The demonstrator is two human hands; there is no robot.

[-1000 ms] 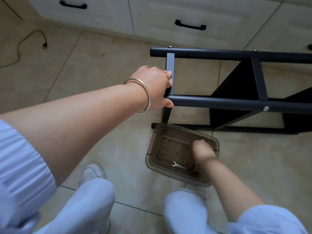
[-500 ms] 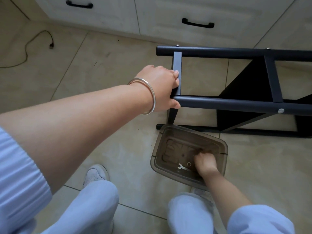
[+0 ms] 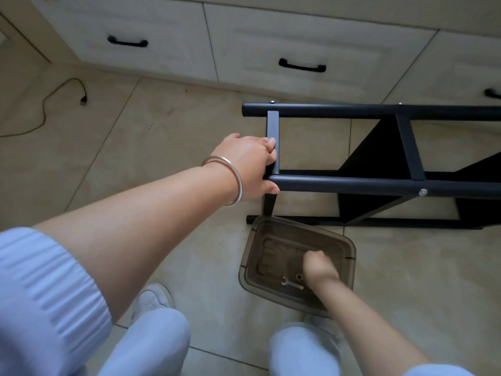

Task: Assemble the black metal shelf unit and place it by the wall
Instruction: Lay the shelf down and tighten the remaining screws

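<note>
The black metal shelf unit (image 3: 352, 184) lies on its side on the tiled floor, running off the right edge. My left hand (image 3: 250, 164), with a silver bangle at the wrist, grips the end crossbar where it meets the near tube. My right hand (image 3: 318, 265) is down inside a smoky clear plastic box (image 3: 252, 256) on the floor in front of the frame, fingers bunched; whether they hold anything is hidden. A small silver wrench (image 3: 292, 284) and a small ring-like part (image 3: 299, 276) lie in the box beside that hand.
White cabinet drawers with black handles (image 3: 302, 65) run along the back, just behind the frame. A black cable with a plug (image 3: 81, 97) trails on the floor at the left. My knees and white shoes (image 3: 153, 299) are at the bottom.
My right hand has shifted about inside the box, back toward its middle. My left hand keeps its grip on the frame. The view has tilted slightly.
</note>
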